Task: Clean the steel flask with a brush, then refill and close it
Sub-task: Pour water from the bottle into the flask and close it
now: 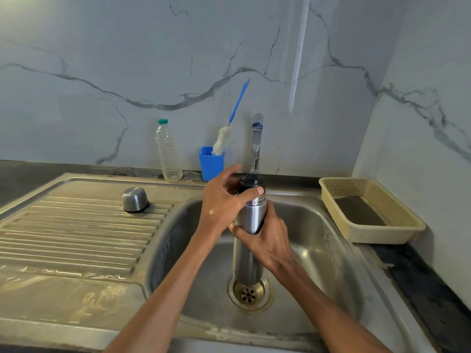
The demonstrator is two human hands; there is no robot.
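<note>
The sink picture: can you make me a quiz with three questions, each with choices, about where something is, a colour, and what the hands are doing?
1. Where is the brush?
A. in the blue cup
B. in the basket
C. in the sink

2. What colour is the plastic bottle's cap?
A. red
B. green
C. yellow

3. What is the right hand doing?
A. hanging free
B. turning the tap
C. holding the flask

Answers: 1 A, its white bristles sit in the blue cup by the wall. 2 B, the cap on top is green. 3 C, its fingers wrap the flask while the left hand grips the black stopper.
</note>
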